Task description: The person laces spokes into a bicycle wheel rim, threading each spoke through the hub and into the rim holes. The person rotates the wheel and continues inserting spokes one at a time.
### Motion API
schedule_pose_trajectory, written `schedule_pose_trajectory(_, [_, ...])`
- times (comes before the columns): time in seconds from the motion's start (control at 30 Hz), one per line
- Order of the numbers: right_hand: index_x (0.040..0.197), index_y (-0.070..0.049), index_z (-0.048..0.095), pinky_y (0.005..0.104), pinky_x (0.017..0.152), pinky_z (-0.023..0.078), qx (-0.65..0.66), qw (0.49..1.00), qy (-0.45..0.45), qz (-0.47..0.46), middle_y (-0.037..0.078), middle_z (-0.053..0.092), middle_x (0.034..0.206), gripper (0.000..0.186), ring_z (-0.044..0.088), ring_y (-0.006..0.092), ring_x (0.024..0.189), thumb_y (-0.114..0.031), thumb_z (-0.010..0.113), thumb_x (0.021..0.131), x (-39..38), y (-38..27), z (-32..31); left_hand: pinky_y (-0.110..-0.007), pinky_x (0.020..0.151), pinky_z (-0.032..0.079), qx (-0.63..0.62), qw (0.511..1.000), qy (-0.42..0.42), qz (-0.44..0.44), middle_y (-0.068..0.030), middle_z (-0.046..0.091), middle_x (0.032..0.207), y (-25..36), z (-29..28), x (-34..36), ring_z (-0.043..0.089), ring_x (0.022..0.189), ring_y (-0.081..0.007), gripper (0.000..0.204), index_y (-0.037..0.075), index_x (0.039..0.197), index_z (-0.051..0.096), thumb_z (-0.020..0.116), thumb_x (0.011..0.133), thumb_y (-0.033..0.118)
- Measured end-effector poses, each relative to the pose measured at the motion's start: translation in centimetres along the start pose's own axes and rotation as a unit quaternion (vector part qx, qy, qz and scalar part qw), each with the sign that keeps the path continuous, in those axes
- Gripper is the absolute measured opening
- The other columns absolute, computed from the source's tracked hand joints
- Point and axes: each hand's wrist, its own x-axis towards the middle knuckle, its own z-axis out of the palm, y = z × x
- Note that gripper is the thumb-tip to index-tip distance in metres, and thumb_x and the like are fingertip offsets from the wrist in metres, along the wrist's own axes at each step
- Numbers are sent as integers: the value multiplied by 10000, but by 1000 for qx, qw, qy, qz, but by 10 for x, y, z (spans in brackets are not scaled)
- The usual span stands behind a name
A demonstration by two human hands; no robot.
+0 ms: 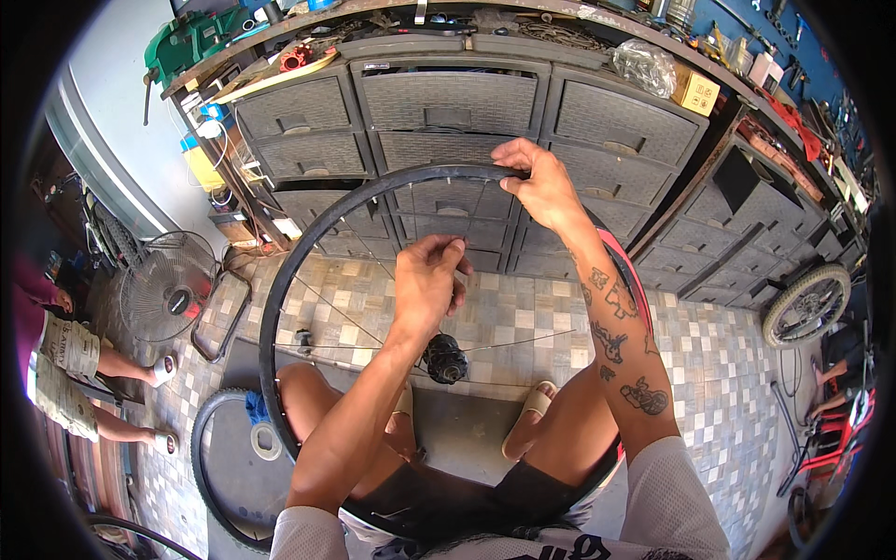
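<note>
A black bicycle wheel rim (276, 308) stands upright in front of me, resting about my legs, with a red stretch (623, 261) on its right side. My right hand (537, 182) grips the rim at its top right, thumb and fingers closed round it. Inside the rim, my left hand (429, 285) is closed in a pinch, and a thin spoke (476, 213) runs from its fingertips up toward the rim. Below that hand is the black hub (445, 359). Several spokes reach out from the hub, with wide gaps between them.
Grey drawer cabinets (448, 98) under a cluttered workbench face me. A tyre (201, 457), tape roll (266, 441) and blue cloth (256, 407) lie at left. A standing fan (168, 287) and another person's legs (126, 364) are farther left. Another wheel (807, 306) leans at right.
</note>
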Motion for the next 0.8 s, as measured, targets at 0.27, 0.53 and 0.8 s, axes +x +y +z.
schedule_pose_trajectory(0.27, [1241, -41, 681, 398, 1039, 560, 0, 1000, 0, -5, 153, 755, 1266, 364, 705, 290, 1223, 88, 716, 902, -1, 2, 1, -264, 327, 316, 11, 1000, 2, 9, -78, 673, 814, -2, 0, -1, 515, 418, -105, 245, -52, 1178, 698, 628, 1083, 162])
schedule_pose_trajectory(0.53, [1236, -48, 680, 390, 1058, 530, 0, 1000, -1, -4, 117, 758, 1229, 388, 690, 247, 1204, 86, 745, 877, -2, 3, 1, -266, 330, 327, 23, 1000, -2, 13, -85, 678, 813, -1, 0, -1, 525, 420, -113, 251, -52, 1181, 699, 631, 1080, 167])
schedule_pose_trajectory(0.8, [1232, -34, 684, 399, 1052, 551, -1, 1000, -5, -13, 148, 762, 1251, 357, 706, 286, 1229, 82, 720, 896, -1, 5, 1, -280, 417, 476, 2, 998, -43, -40, -88, 694, 852, 11, -8, 5, 614, 520, -141, 272, -65, 1183, 702, 664, 1056, 172])
